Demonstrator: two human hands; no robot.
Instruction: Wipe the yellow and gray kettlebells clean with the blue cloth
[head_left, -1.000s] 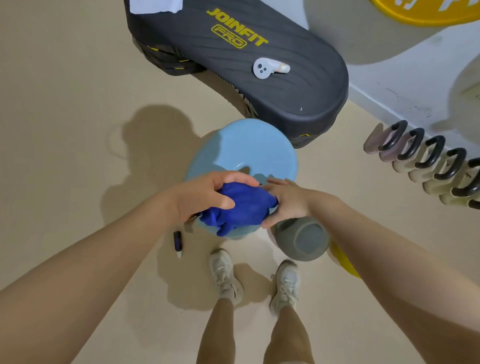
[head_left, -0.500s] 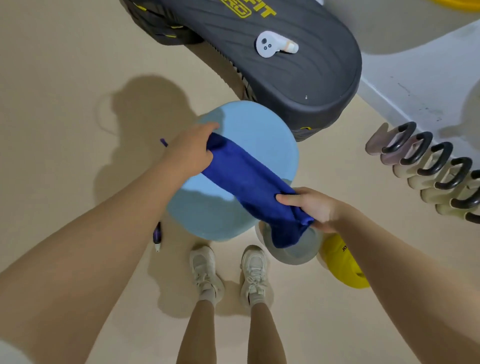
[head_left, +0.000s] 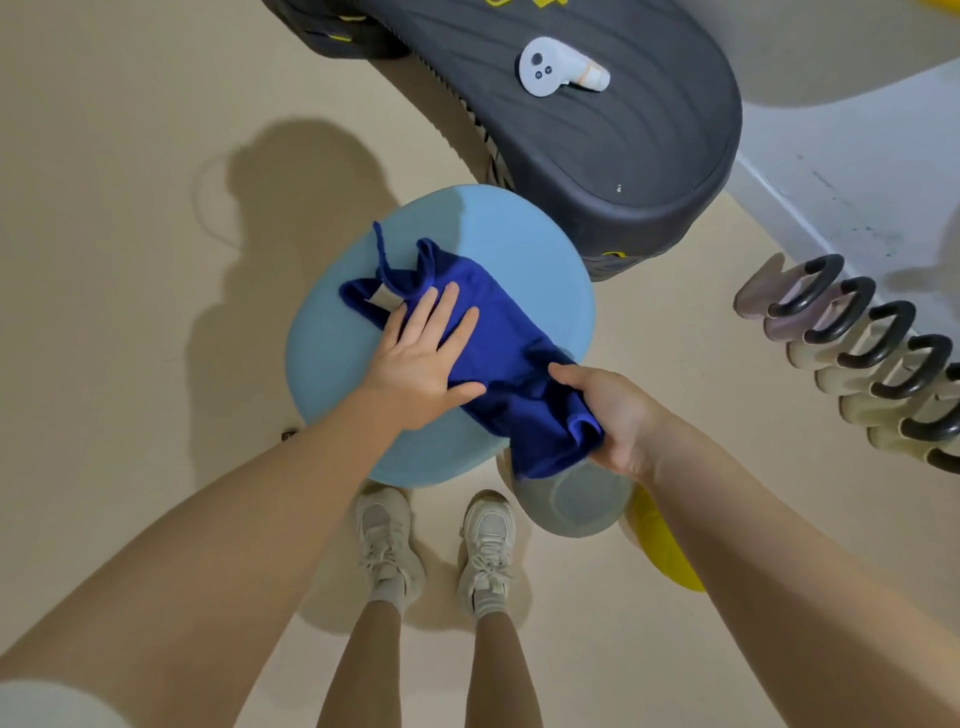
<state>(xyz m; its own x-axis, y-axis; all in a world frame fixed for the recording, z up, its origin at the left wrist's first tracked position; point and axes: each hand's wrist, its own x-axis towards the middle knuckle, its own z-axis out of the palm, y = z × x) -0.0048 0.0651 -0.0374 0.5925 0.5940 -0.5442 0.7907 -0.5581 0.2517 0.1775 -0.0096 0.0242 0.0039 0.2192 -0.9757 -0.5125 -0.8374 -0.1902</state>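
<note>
The blue cloth (head_left: 498, 332) lies spread across a round light-blue stool (head_left: 332, 374). My left hand (head_left: 421, 358) rests flat on the cloth with fingers apart, pressing it down. My right hand (head_left: 613, 415) pinches the cloth's near end, which hangs off the stool's edge. Below that hand the gray kettlebell (head_left: 576, 504) stands on the floor, partly covered by the cloth. The yellow kettlebell (head_left: 660, 551) sits right of it, mostly hidden behind my right forearm.
A large black step platform (head_left: 623, 130) with a white controller (head_left: 556, 65) on it stands behind the stool. A row of several kettlebells with black handles (head_left: 857, 343) lines the wall at right. My shoes (head_left: 436, 540) are just below the stool.
The cloth went from bunched between both hands to stretched out, then laid on the stool. My left hand let go of its grip and now lies flat on the cloth.
</note>
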